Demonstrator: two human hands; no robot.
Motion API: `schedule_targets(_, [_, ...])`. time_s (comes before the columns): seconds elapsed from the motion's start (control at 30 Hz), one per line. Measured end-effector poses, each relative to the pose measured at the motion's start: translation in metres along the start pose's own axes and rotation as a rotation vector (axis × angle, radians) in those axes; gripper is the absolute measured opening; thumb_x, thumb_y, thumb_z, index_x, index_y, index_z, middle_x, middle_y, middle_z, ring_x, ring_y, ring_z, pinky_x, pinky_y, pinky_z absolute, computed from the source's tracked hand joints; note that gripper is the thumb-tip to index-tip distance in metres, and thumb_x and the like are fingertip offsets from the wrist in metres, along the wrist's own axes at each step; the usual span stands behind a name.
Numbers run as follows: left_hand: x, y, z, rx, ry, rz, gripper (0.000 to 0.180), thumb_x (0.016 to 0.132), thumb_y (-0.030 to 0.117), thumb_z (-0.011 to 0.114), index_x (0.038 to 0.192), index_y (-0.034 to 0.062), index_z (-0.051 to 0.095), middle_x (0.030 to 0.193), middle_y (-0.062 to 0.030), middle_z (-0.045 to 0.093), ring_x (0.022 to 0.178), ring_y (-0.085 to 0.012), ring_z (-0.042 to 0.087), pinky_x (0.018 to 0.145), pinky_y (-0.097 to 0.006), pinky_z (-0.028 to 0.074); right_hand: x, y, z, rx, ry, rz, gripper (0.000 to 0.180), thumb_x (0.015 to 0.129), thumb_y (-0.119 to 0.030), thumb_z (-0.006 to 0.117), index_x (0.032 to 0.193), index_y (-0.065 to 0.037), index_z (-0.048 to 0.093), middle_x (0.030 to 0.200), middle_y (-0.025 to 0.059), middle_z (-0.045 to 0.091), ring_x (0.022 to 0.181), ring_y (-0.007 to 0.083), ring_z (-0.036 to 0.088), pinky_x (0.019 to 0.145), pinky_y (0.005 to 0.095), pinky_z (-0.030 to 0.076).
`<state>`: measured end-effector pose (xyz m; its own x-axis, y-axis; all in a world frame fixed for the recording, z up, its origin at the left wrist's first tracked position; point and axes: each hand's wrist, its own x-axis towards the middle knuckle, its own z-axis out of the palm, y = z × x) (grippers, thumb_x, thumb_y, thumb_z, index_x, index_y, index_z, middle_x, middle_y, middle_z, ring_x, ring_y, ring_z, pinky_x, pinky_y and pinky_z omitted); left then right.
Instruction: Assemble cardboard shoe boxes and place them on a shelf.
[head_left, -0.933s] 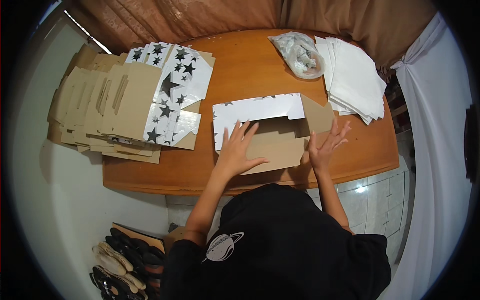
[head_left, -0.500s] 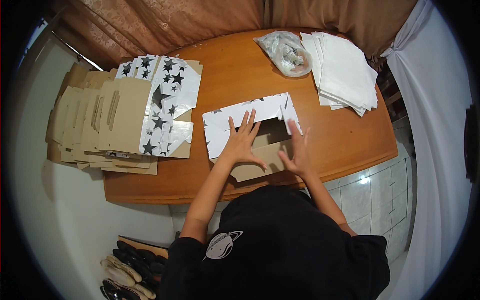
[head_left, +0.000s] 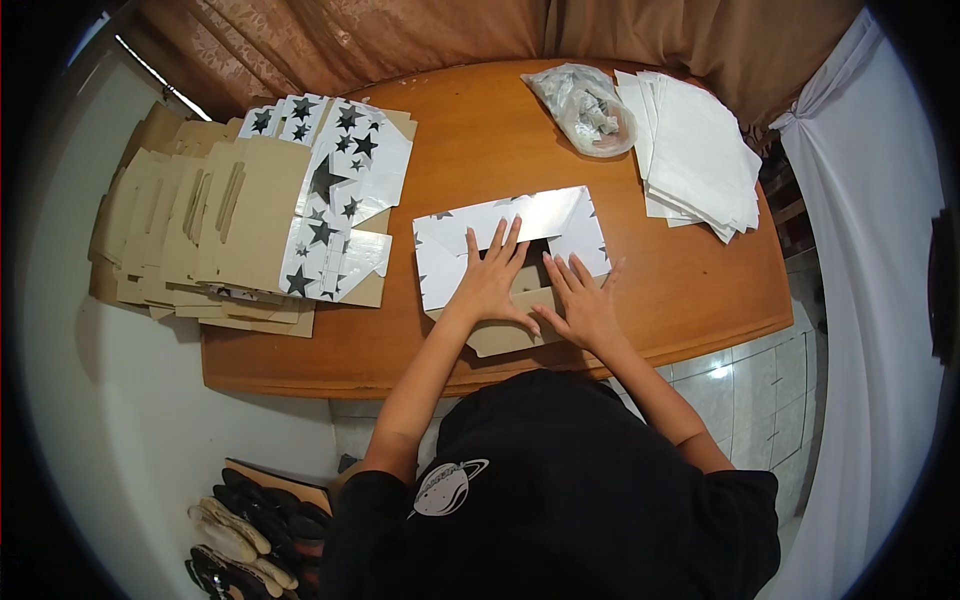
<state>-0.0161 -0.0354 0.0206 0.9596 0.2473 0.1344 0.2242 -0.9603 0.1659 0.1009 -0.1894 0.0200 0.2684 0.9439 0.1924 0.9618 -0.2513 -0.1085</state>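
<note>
In front of me on the table lies a white cardboard box [head_left: 443, 262] with black stars, its flaps partly folded inward over a dark opening in the middle. Its near side shows plain brown card. My left hand [head_left: 497, 288] rests with spread fingers on the left flap and the near edge of the opening. On the right flap lies my right hand [head_left: 583, 305], fingers stretched out and holding nothing. The palms hide part of the near flap, and the inside of the box is mostly in shadow.
A stack of flat cardboard sheets [head_left: 250, 215], some star-printed, covers the table's left end. At the back right are a clear plastic bag [head_left: 570, 105] with crumpled contents and a pile of white paper sheets [head_left: 700, 150]. Several shoes [head_left: 265, 525] sit on the floor at lower left.
My right hand has come down and left onto the right flap, which now lies folded inward over the opening. My left hand stays on the left flap.
</note>
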Motion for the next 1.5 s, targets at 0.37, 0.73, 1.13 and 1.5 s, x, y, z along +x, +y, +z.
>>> schedule_targets(0.37, [-0.08,-0.03,-0.008,-0.138,0.311,-0.09,0.102,0.055,0.071,0.059,0.134,0.0107,0.035,0.139,-0.0068,0.033,0.131,-0.0332,0.022,0.103,-0.059,0.005,-0.023,0.066,0.013,0.193,0.114,-0.207,0.069,0.078,-0.064,0.04,0.129,-0.018,0.044,0.136,0.0006,0.038,0.13,0.022,0.029,0.093,0.0649,-0.017])
schedule_targets(0.73, [-0.108,-0.041,0.025,-0.081,0.586,-0.106,0.118,0.046,0.082,0.049,0.13,0.0,0.037,0.129,-0.0105,0.046,0.12,-0.0317,0.042,0.1,-0.05,0.028,-0.018,0.084,0.027,0.408,0.329,-0.352,0.078,0.067,-0.072,0.048,0.116,-0.013,0.057,0.12,0.0055,0.054,0.117,0.0236,0.047,0.105,0.0538,-0.004])
schedule_targets(1.13, [-0.076,-0.004,0.023,-0.536,0.89,-0.565,0.053,0.086,0.017,0.054,0.132,-0.0001,0.033,0.122,-0.0118,0.052,0.117,-0.0278,0.046,0.1,-0.042,0.029,0.018,0.045,0.035,0.559,0.372,0.268,0.037,0.083,-0.02,0.055,0.12,-0.014,0.055,0.137,0.0058,0.037,0.131,0.0254,0.026,0.099,0.0609,-0.007])
schedule_targets(1.5, [-0.065,-0.015,0.038,-0.855,0.98,-0.726,0.084,0.076,-0.007,0.055,0.141,0.0068,0.004,0.146,-0.0179,0.004,0.135,-0.0267,0.008,0.107,-0.034,0.011,0.029,0.03,0.031,0.652,0.322,0.628,0.084,0.072,-0.025,0.063,0.141,-0.023,0.015,0.147,0.0157,-0.001,0.132,0.0419,-0.008,0.092,0.0694,-0.006])
